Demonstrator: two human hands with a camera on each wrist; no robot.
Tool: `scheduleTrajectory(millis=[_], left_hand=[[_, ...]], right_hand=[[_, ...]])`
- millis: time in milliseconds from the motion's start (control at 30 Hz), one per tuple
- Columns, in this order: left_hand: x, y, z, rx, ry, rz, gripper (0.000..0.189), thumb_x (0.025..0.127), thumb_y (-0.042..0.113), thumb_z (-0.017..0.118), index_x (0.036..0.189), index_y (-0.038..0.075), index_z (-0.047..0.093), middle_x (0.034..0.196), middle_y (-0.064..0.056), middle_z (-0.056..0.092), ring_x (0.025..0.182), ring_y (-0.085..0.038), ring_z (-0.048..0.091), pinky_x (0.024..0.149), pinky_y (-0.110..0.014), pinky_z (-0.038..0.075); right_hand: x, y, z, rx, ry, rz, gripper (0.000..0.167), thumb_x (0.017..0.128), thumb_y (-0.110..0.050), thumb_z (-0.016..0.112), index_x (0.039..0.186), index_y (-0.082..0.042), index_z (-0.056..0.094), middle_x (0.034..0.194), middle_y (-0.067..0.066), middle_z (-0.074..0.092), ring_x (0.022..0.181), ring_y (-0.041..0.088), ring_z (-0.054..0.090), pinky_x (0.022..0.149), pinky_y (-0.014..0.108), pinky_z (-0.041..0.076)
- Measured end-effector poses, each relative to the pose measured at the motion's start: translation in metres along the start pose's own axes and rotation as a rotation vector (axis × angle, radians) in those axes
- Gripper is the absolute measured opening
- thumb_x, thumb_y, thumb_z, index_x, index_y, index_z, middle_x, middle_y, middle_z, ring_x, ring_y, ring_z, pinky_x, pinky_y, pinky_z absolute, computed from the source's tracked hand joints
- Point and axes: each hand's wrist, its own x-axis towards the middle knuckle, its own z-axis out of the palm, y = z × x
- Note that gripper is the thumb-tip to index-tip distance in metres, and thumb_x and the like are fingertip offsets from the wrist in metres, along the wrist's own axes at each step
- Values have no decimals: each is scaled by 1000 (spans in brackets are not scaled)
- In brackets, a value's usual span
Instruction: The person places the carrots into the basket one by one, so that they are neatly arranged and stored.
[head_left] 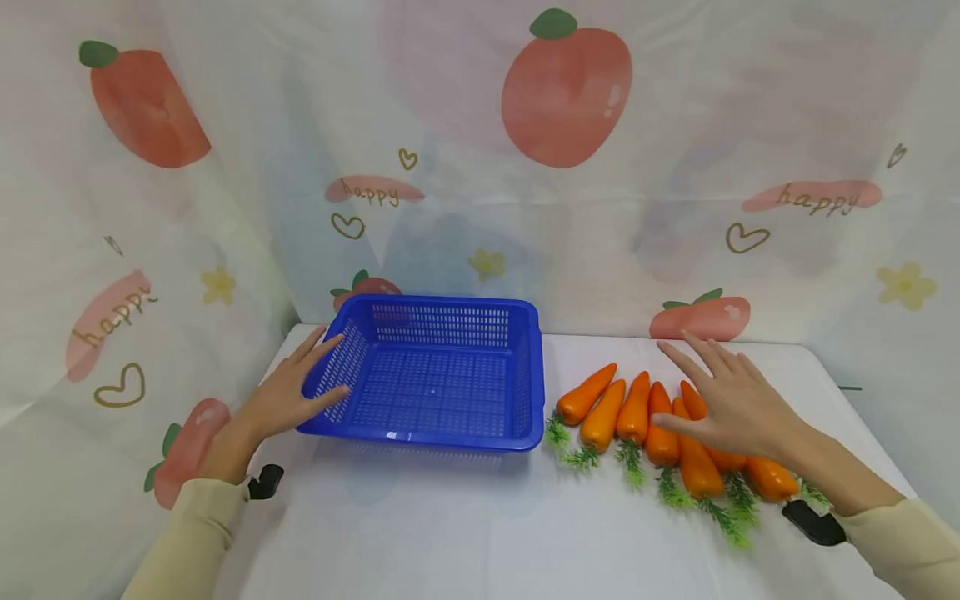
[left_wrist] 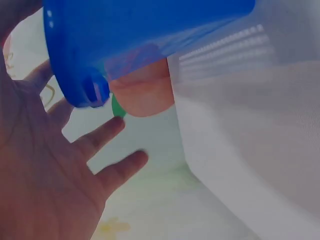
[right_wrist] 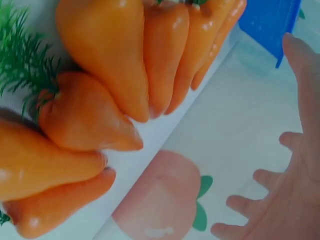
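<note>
A blue plastic basket (head_left: 431, 443) with slotted walls stands on the white table, nothing inside it. At its left rim my left hand (head_left: 288, 392) is spread, fingers straight; in the left wrist view the basket's end (left_wrist: 75, 55) overlaps the fingers (left_wrist: 122, 172). Several orange carrots (head_left: 598, 417) with green leafy tops lie in a row to the right of the basket, leaves toward me. Above the right part of that row hovers my right hand (head_left: 738, 408), fingers spread and holding nothing. The right wrist view shows carrots (right_wrist: 107, 55) beside the open palm (right_wrist: 280, 200).
A white cloth covers the table (head_left: 420, 533). Printed curtains (head_left: 645, 225) with fruit and heart patterns rise along the back and the sides. Black straps (head_left: 813, 523) show at both wrists.
</note>
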Motion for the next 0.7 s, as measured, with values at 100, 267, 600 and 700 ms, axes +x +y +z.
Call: scheduleTrajectory(millis=[100,267,600,700], left_hand=[[1,-5,-1,-79,-21,6,82,96,48,66,163,18,29,171,-16,13,151,-51,21,108,-79,27],[4,-11,1,-159,-41,-9,78,95,43,68,159,13,37,170,-17,16,151,-50,21,109,-77,26],[7,-26,3,-279,-47,-24,71,97,37,68,157,12,40,169,-16,22,133,-55,46,100,-67,48],[6,-31,3,-320,-48,-27,67,97,32,67,157,14,41,170,-14,22,130,-55,49,98,-67,49]], right_hand=[[-1,7,-2,20,2,-19,106,80,-56,82,163,-18,28,160,25,30,131,57,38,105,78,29],[-2,18,-7,101,-33,-17,103,81,-50,84,162,-18,30,161,22,31,128,54,41,91,78,41],[-6,36,-14,323,-91,38,95,84,-34,86,160,-14,34,157,26,35,133,51,38,93,81,36],[-7,44,-16,355,-130,65,93,86,-34,84,161,-13,32,157,26,36,131,49,43,93,78,40]])
